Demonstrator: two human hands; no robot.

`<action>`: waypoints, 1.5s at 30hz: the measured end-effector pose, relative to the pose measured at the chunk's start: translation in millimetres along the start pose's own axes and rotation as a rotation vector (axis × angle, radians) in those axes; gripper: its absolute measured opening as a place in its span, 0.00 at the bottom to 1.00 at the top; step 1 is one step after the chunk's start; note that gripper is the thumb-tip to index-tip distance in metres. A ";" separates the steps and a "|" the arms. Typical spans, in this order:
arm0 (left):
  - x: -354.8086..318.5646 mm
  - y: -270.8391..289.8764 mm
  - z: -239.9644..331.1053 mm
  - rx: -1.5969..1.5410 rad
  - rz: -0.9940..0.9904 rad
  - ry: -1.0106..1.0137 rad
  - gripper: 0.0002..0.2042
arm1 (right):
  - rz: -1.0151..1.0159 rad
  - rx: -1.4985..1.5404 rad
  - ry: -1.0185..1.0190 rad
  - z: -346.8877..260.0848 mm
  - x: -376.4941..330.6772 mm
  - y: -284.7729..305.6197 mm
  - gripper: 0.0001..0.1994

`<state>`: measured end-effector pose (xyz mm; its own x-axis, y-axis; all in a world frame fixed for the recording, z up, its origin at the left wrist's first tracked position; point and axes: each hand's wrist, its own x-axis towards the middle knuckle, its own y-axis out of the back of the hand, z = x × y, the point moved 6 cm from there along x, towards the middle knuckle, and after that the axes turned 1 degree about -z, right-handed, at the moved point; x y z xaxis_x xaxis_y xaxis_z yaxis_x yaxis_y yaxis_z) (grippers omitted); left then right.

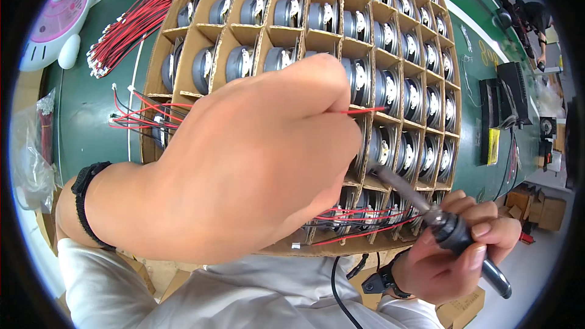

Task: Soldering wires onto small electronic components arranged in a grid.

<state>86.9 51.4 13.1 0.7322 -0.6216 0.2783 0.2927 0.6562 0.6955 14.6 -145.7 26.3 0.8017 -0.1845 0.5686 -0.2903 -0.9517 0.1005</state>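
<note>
My left hand [262,152] is closed in a pinch over the middle of a cardboard divider box [163,55]. From its fingertips the bare end of a red wire [365,110] points right, toward a small round speaker [387,92]. Several red and black leads with white connectors [131,89] stick out on the other side of this hand. My right hand [463,237] grips a soldering iron [414,196] by its black handle. The iron's dark tip slants up and left, close to a speaker [382,146] in its cell. My left fingers hide several cells.
Loose red and black leads [372,212] lie across the box's near rows. A thick bundle of leads [137,21] rests on the green table [91,122] at the far left, near a pink-and-white fan [61,6]. Black equipment [512,94] stands at the right.
</note>
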 end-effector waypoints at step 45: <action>9.9 -1.4 6.3 0.031 0.113 -0.006 0.07 | -0.210 -0.264 0.262 -15.4 -14.1 -20.2 0.17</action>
<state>89.8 41.7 19.1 0.7557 -0.5473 0.3596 0.1896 0.7084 0.6799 1.1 -120.0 28.9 0.7079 0.1075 0.6981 -0.2858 -0.8602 0.4223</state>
